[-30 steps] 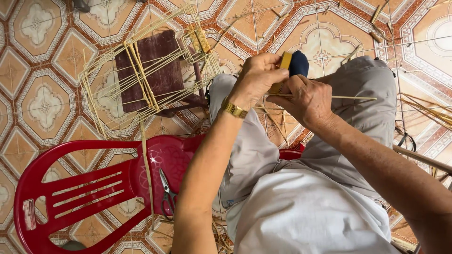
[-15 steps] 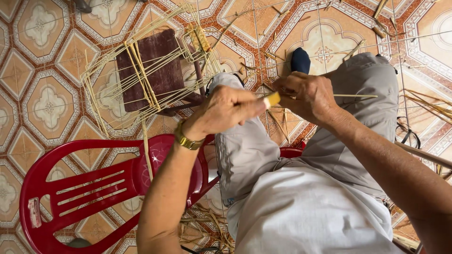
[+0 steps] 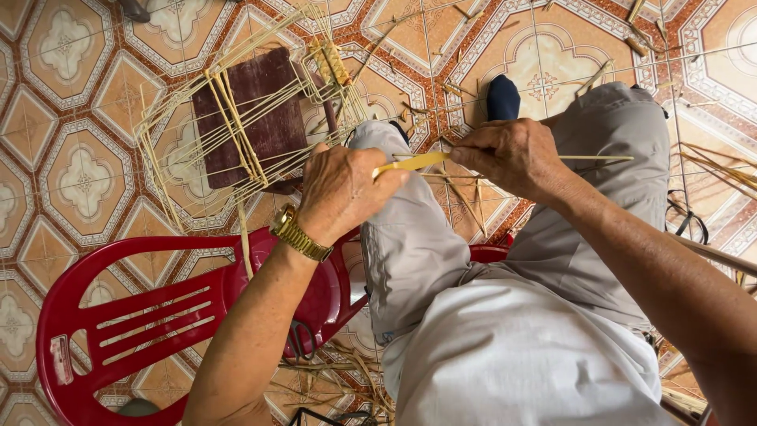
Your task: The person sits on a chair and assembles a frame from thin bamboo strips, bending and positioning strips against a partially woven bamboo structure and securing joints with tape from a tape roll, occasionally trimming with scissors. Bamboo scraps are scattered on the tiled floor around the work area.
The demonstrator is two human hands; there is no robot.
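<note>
The left hand point(image 3: 343, 189) sits just left of the frame's centre, back of the hand toward the camera, fingers curled shut around the yellow handle of a small tool point(image 3: 410, 163) that pokes out to the right of the knuckles. A gold wristwatch point(image 3: 300, 233) circles the wrist, and the forearm runs down toward the bottom left of the frame. The right hand point(image 3: 512, 156) is just right of centre, closed in a pinch on a thin bamboo stick point(image 3: 587, 158) that lies level and reaches out to the right over the knee. The two hands nearly meet above the grey trousers point(image 3: 426, 237). In the upper left, a frame of thin sticks point(image 3: 229, 130) lies over a dark board point(image 3: 268, 118) on the tiled floor point(image 3: 63, 95). A red plastic chair point(image 3: 118, 315) fills the lower left.
</note>
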